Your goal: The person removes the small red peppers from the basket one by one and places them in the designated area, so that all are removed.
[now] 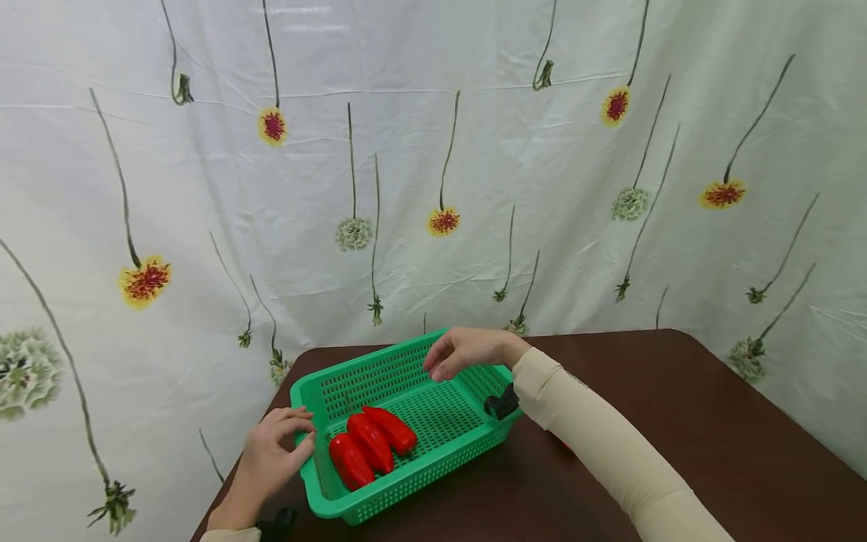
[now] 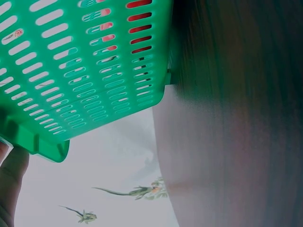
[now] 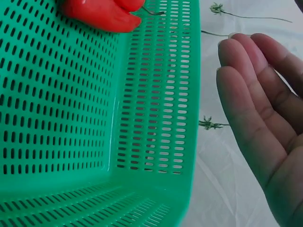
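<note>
A green plastic basket (image 1: 433, 478) with slotted walls stands on the dark table. Three long red peppers (image 1: 350, 461) lie side by side in its left half. At the left rim, my left hand (image 1: 267, 452) holds the edge between bent fingers and thumb; in the left wrist view a finger (image 2: 15, 165) meets the rim's underside. Over the far right part of the basket hovers my right hand (image 1: 467, 351), fingers loosely bent and nothing in them. The right wrist view shows this right hand (image 3: 262, 99) beside the basket wall, with red peppers (image 3: 102, 14) further off.
The dark brown table (image 1: 630, 406) extends to the right. Something red (image 1: 561, 444) lies on it, mostly hidden beneath the right forearm. A black wrist device (image 1: 501, 404) hangs under the right wrist. Behind the table hangs a white flower-printed cloth (image 1: 406, 301).
</note>
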Available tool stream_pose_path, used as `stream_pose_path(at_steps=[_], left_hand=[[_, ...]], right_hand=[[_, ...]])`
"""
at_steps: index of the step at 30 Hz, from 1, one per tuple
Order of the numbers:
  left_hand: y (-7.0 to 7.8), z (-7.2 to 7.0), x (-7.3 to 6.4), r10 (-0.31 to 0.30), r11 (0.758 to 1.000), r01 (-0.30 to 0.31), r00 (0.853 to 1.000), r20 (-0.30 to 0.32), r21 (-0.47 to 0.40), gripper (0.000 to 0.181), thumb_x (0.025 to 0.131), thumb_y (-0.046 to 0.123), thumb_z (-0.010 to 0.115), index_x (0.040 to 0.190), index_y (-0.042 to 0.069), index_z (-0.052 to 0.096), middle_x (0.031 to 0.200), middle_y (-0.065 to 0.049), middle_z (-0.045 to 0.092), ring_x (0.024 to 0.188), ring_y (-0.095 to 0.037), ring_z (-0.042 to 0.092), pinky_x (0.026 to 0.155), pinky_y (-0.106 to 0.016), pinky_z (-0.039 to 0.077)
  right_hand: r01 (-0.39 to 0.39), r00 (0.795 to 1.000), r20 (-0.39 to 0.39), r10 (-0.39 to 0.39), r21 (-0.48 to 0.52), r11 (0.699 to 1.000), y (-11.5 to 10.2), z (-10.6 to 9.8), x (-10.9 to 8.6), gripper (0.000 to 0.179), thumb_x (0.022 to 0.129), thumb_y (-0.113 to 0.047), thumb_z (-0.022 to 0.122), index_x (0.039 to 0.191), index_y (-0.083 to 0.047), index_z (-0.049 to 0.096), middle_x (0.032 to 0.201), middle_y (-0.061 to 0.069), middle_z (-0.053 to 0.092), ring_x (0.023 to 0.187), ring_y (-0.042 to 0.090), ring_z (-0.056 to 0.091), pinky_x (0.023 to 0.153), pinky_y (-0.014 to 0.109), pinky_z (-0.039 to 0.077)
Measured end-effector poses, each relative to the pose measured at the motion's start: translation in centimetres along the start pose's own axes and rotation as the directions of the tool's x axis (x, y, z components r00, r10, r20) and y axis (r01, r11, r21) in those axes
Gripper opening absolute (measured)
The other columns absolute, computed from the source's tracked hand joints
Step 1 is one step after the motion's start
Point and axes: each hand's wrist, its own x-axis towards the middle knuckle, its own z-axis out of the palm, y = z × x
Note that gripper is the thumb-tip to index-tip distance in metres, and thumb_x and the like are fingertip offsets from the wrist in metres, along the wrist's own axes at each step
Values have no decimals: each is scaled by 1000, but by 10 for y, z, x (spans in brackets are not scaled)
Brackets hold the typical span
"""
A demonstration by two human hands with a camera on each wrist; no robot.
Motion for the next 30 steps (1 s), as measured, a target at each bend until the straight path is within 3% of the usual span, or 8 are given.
stream_pose_path(at_steps=[4,11,16,21,26,30], left_hand=[[-1,1,0,20,1000,-20,1000,-1,-3,26,69,-7,76,72,18,72,91,-5,75,93,-25,67,88,-1,39],[0,1,0,26,1000,-26,1000,-6,-10,27,68,-8,76,72,18,72,90,-5,75,93,-25,67,88,-2,40],[1,2,0,23,1000,-23,1000,0,-8,26,68,-8,76,72,17,73,90,-5,76,92,-26,67,88,-1,39],[2,1,0,16,1000,-16,1000,8,-6,24,69,-7,76,72,16,73,90,-7,75,93,-24,67,88,-1,38],[1,0,1,10,1000,-10,1000,8,-5,23,69,-7,75,72,16,73,90,-7,75,94,-19,66,88,-1,39],[2,0,2,19,1000,-19,1000,-1,-5,23,68,-7,76,72,15,72,90,-6,75,93,-23,66,88,-1,38]], right_hand=[[-6,999,36,6,-8,1000,7,0,7,38,94,-9,65,130,3,61,127,14,67,117,35,65,97,37,55],[-25,999,43,26,-34,999,16,3,20,37,94,-10,66,130,-1,63,125,10,68,110,21,69,97,35,55],[-35,997,63,36,-23,999,20,7,25,37,95,-10,65,130,0,63,125,15,68,113,26,68,103,43,52],[-49,996,78,51,-16,999,24,9,31,37,95,-8,64,131,2,62,131,21,64,109,20,69,106,49,49],[-73,993,91,74,-20,997,25,13,38,37,95,-8,64,131,1,63,131,17,65,109,18,68,104,43,52],[-86,989,115,88,-28,996,25,18,44,37,95,-7,64,131,2,62,136,24,60,110,18,68,102,39,53]])
